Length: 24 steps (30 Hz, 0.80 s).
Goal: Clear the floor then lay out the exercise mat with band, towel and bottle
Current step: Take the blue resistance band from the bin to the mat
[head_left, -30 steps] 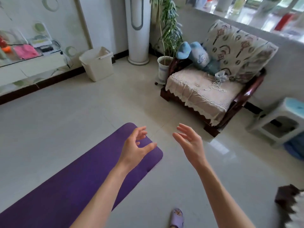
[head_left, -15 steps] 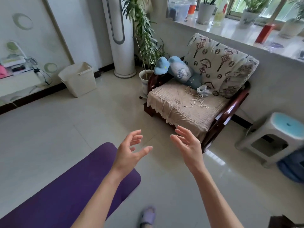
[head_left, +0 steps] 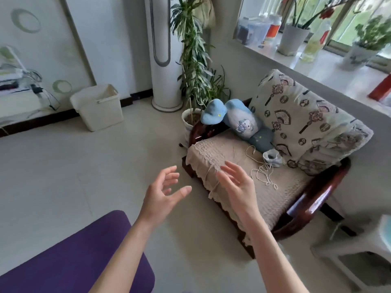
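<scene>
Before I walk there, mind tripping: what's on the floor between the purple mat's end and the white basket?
Head view: only bare pale floor tiles between the purple mat and the white basket; nothing lies there.

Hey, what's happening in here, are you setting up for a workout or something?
Looks that way. A purple exercise mat already lies flat on the tiled floor. Both hands are empty: the left hand and the right hand are open and raised toward the wooden armchair, where a white cord and a small pouch lie on the seat. No band, towel or bottle is on the mat yet.
</scene>
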{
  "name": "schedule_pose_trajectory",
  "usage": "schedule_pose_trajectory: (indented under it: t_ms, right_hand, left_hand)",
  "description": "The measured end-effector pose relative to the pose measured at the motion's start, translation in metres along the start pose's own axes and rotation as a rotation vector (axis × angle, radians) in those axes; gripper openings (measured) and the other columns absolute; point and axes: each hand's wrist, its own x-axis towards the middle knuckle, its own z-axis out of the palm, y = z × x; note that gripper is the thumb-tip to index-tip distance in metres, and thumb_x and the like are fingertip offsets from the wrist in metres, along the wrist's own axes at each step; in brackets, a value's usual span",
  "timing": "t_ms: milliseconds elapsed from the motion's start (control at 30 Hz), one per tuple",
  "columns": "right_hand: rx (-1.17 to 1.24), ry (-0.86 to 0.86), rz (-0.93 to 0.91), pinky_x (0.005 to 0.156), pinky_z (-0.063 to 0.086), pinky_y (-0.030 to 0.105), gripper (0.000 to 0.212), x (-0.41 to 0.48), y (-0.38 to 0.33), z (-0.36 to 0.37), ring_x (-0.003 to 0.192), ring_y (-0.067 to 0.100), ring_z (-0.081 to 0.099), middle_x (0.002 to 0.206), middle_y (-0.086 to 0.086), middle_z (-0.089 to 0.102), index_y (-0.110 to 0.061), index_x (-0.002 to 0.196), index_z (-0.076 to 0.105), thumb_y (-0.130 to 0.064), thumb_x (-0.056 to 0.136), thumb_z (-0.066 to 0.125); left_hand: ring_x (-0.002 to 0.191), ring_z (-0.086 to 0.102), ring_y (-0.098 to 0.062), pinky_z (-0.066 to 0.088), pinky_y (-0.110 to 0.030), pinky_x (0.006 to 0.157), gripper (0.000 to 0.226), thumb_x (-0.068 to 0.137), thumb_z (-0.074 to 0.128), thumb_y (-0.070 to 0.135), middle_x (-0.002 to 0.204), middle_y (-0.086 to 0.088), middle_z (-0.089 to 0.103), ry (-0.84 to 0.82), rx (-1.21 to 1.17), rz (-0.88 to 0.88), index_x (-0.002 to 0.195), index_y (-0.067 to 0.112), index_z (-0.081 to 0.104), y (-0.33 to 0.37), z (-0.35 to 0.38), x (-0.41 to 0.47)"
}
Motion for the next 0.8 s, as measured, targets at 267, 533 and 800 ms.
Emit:
schedule_pose_trajectory:
  t_ms: [267,533,800]
  right_hand:
    - [0.018,-0.224,-0.054,0.08,0.051,0.014,0.035,0.175,-0.016,0.069,0.085,-0.01,0.065,0.114,0.004,0.067,-0.02,0.119,0.06,-0.016,0.085,0.068]
    - [0.017,-0.482,-0.12,0.075,0.047,0.005,0.038,0.335,-0.047,0.16,0.089,-0.008,0.062,0.114,0.002,0.067,-0.014,0.123,0.059,-0.017,0.086,0.067]
    - [0.066,-0.801,-0.109,0.078,0.05,0.01,0.036,0.445,-0.081,0.315,0.097,-0.003,0.064,0.115,0.002,0.067,-0.016,0.122,0.06,-0.017,0.087,0.067]
  left_hand:
    - [0.106,0.06,-0.005,0.047,-0.026,0.092,0.053,0.062,0.077,0.036,0.112,0.011,0.063,0.262,-0.002,0.005,0.109,0.041,0.054,0.009,-0.024,0.136]
    - [0.104,0.061,-0.005,0.048,-0.037,0.099,0.061,0.05,0.074,0.054,0.11,0.01,0.063,0.524,-0.006,-0.013,0.106,0.042,0.054,0.026,-0.066,0.265]
    - [0.106,0.06,-0.004,0.047,-0.036,0.1,0.062,0.051,0.074,0.054,0.113,0.009,0.062,0.834,-0.01,-0.063,0.108,0.042,0.053,0.034,-0.161,0.36]
